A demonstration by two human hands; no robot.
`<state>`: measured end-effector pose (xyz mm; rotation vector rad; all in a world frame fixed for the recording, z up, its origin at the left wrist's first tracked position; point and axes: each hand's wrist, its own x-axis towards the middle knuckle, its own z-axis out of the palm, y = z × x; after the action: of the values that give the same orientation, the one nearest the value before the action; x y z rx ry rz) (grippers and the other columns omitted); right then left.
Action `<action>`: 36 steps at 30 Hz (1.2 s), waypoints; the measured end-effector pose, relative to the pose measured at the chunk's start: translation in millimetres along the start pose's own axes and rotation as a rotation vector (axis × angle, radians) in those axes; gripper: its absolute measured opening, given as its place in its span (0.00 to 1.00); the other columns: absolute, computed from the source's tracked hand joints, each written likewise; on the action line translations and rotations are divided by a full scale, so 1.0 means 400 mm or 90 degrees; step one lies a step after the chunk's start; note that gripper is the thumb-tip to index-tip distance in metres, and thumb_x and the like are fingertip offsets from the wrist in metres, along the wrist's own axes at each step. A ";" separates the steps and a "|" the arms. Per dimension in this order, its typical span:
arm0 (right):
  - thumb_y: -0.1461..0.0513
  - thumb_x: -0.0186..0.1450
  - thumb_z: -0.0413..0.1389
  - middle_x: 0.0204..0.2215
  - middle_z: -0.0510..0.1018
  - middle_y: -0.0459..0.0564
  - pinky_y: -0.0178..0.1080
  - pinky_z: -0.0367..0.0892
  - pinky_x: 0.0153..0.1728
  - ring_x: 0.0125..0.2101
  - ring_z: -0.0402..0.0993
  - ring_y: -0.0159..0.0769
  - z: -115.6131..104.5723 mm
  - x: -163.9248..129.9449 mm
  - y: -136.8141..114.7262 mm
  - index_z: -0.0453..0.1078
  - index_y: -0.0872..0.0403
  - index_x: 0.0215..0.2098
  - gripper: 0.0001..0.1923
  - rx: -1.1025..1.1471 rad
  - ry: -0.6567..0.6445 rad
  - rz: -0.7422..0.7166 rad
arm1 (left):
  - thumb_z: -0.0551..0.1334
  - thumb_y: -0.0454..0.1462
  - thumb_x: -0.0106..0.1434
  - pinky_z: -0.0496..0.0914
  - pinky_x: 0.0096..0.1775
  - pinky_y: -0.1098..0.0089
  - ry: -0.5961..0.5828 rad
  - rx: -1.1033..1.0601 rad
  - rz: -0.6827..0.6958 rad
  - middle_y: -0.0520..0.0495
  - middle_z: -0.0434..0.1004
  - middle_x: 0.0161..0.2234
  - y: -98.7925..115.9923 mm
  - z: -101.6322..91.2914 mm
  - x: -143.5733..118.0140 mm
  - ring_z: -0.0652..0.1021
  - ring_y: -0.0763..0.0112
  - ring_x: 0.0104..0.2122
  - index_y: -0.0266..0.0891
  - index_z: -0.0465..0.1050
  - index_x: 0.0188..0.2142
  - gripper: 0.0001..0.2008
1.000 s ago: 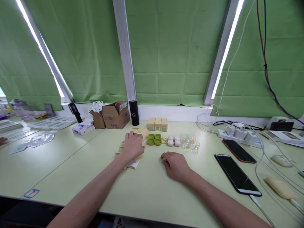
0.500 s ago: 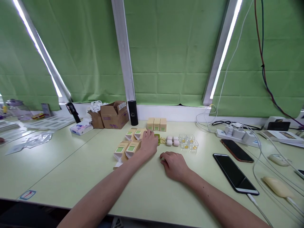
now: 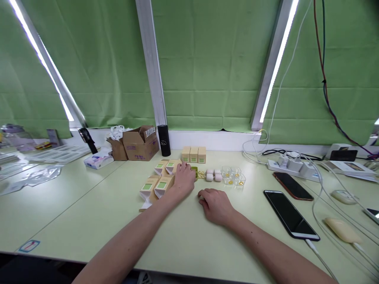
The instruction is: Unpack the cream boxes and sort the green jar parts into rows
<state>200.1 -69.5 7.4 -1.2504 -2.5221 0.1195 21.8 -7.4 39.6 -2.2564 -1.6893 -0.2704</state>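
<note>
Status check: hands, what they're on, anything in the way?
Left hand over green trays, grip hidden. Right hand resting on table, empty. Flat cartons beside left wrist.

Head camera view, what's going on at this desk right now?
A person sits at a pale green table with both forearms stretched out. The left hand rests over small green containers, beside flat tan cartons with green labels. The right hand lies loosely curled on the table, holding nothing visible. Past the hands stand three upright tan boxes, small white pieces and clear cups. Two phones lie to the right.
</note>
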 end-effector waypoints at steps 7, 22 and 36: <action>0.64 0.69 0.53 0.41 0.82 0.49 0.38 0.58 0.35 0.41 0.78 0.41 -0.003 0.002 0.001 0.73 0.50 0.46 0.10 0.009 0.008 -0.001 | 0.63 0.35 0.67 0.61 0.53 0.51 0.038 -0.054 0.021 0.34 0.76 0.46 0.001 -0.045 -0.028 0.67 0.45 0.55 0.37 0.76 0.39 0.04; 0.65 0.70 0.53 0.38 0.82 0.47 0.37 0.64 0.36 0.37 0.76 0.37 -0.035 0.089 0.124 0.75 0.50 0.41 0.09 0.143 0.229 0.092 | 0.60 0.29 0.66 0.68 0.53 0.55 0.016 -0.292 0.230 0.41 0.79 0.46 0.043 -0.033 -0.150 0.72 0.54 0.54 0.40 0.72 0.48 0.12; 0.66 0.69 0.55 0.56 0.74 0.59 0.46 0.62 0.54 0.57 0.62 0.50 -0.057 0.350 0.220 0.69 0.51 0.62 0.23 -0.124 0.143 0.161 | 0.58 0.34 0.69 0.71 0.47 0.59 -0.025 -0.302 0.237 0.43 0.83 0.40 0.031 -0.022 -0.146 0.79 0.59 0.44 0.40 0.78 0.42 0.09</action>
<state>195.4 93.1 44.6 -1.5612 -2.2185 -0.2032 17.2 -66.2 27.0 -2.8764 -1.2796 -0.5886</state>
